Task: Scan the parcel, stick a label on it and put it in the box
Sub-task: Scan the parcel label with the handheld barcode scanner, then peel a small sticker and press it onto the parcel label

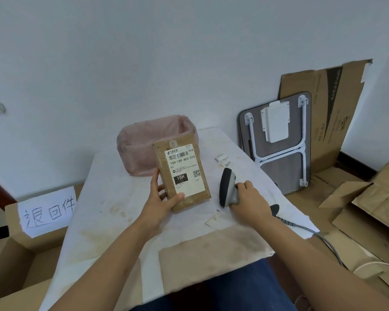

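- Right now my left hand [164, 199] grips the parcel [182, 173] by its lower left corner, tilted up off the table [112, 198] so the printed barcode faces me.
- My right hand [248, 198] is wrapped around the scanner [228, 187], whose head, I judge, must swing toward the barcode.
- Small label slips [222, 160] lie beyond the scanner, within reach for sticking next.
- At my left the box [11, 248] with a handwritten sign stands open for the drop.
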`<state>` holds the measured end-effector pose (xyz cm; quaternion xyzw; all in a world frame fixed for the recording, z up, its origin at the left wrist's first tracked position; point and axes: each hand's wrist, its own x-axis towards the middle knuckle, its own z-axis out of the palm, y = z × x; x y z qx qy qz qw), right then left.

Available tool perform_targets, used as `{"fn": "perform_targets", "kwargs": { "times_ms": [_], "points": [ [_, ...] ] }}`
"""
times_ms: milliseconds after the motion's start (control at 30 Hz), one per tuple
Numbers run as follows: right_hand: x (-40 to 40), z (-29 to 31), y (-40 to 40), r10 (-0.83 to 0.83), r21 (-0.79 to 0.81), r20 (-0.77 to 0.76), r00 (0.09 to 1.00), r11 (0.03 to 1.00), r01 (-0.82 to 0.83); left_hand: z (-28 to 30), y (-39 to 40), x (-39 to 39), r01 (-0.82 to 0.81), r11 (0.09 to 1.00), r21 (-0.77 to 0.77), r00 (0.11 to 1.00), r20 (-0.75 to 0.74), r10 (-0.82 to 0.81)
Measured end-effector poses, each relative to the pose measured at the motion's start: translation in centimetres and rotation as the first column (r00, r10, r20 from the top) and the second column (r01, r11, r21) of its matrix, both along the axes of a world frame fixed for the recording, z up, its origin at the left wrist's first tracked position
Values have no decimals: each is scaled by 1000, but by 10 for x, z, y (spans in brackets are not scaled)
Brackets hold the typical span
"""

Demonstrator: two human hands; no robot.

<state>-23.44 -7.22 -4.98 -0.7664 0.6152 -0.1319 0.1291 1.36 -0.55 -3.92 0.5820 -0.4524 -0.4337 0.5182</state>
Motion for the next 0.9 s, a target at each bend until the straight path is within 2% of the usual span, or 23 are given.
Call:
{"fn": "perform_targets", "kwargs": {
  "times_ms": [167,333,400,467,567,667,767,900],
  "points": [
    [-3,2,-1,7,45,5,1000,999,-8,3,2,-4,-7,1000,11,1000,4,7],
    [-11,11,-2,21,209,174,984,976,-58,11,1,-2,-41,994,104,999,-18,43],
    [-12,14,-1,27,214,232,972,974,-78,14,4,-2,-8,988,155,999,-50,15],
    [-9,16,-3,-16,173,358,934,984,-49,18,7,-2,22,975,221,999,-32,-16],
    [-2,22,-10,-89,61,553,828,996,67,25,14,-1,40,950,310,995,71,-65],
    [2,34,-23,-126,27,623,772,990,141,35,18,-2,34,935,354,946,290,-145],
    [2,41,-42,-191,81,675,713,979,186,43,14,-1,27,959,283,879,451,-158],
    [1,37,-75,-252,140,677,692,967,214,41,-10,10,41,986,164,840,528,-123]
  ]
}}
